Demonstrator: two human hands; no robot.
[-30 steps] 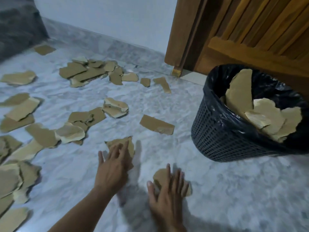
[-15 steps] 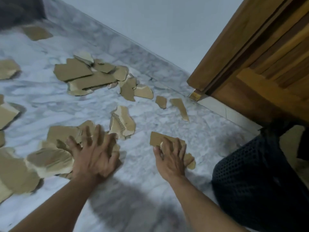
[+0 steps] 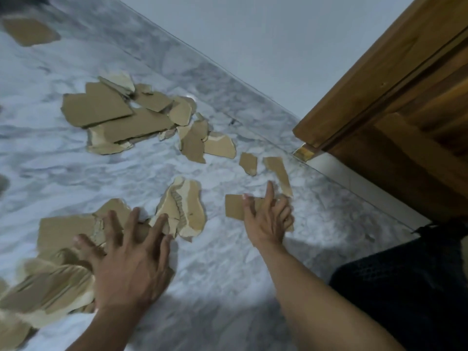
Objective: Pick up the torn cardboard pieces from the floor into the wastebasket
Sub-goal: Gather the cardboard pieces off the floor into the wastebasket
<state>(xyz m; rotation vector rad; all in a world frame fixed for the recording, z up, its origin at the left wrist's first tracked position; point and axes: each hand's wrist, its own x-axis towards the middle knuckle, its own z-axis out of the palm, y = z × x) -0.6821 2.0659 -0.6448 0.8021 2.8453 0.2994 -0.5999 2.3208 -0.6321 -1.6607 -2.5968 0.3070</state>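
Observation:
Torn brown cardboard pieces lie scattered on the marble floor (image 3: 217,274). My left hand (image 3: 129,264) lies flat with fingers spread on a heap of pieces (image 3: 63,231) at the lower left. My right hand (image 3: 266,219) curls over a rectangular piece (image 3: 234,206), thumb on top, with another scrap showing under its fingers. A torn, peeled piece (image 3: 190,211) sits between the two hands. The black mesh wastebasket (image 3: 405,287) is at the lower right, only its side visible, its inside hidden.
A larger pile of pieces (image 3: 101,107) lies farther out, with a small piece (image 3: 248,162) and a strip (image 3: 277,171) near the wall. One piece (image 3: 27,34) is at the far left. A wooden door (image 3: 405,110) stands at the right.
My view has swung left and forward, so the wastebasket slid to the lower right corner. Both hands moved forward across the floor; the right one reached the rectangular piece, the left one the heap.

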